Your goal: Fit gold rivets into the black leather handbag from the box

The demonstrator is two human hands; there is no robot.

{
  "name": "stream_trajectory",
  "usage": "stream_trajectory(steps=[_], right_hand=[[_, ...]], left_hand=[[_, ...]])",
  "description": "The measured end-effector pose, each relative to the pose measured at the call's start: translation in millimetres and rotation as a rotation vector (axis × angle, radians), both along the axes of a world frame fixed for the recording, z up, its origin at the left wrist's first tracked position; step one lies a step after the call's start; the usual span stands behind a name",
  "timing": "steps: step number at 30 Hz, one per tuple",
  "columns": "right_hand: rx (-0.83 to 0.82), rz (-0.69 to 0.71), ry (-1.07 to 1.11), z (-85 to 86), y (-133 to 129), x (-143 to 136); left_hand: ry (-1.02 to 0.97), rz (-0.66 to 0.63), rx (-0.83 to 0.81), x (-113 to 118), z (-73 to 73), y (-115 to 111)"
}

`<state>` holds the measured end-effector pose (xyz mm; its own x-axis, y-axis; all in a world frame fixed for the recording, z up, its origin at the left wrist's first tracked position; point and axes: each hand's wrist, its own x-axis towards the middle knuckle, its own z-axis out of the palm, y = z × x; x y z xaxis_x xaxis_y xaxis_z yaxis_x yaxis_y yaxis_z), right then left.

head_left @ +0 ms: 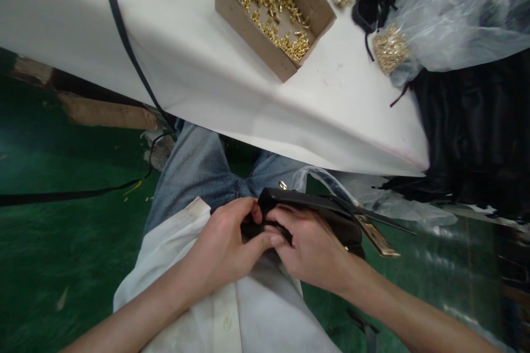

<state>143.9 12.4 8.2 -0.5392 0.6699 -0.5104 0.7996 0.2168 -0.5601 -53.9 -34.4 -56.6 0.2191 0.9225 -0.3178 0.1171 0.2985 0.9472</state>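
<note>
A black handbag [321,201] with gold-coloured fittings rests in my lap. At its left end, my left hand [232,237] is closed, with bent fingers and thumb gripping the bag's edge. My right hand [308,242] is closed on the same bag, its fingers curled into the black material. Both thumbs come close together there, and whatever small part lies between the fingertips is hidden. A gold metal piece [379,237] hangs at the bag's right end, beside a clear plastic-wrapped strap [331,182]. A small gold fitting [282,185] shows just above the bag.
On the white-covered table [186,38] stands an open cardboard box [256,38] of small gold fittings. Farther right are plastic bags [389,49] of gold parts and a pile of black material [476,127]. A black cord [124,38] crosses the table at left and drops over its edge.
</note>
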Motion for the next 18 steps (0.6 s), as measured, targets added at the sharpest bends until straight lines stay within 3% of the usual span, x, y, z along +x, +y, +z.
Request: stream_trajectory(steps=[7,18], right_hand=[[-0.138,0.157,-0.058,3.1,16.6,4.7],[-0.037,0.061,0.026,-1.6,12.3,-1.1]], left_hand=[[-0.037,-0.051,-0.053,2.8,0.4,-0.8],[0.08,-0.025,-0.062,5.4,2.8,3.2]])
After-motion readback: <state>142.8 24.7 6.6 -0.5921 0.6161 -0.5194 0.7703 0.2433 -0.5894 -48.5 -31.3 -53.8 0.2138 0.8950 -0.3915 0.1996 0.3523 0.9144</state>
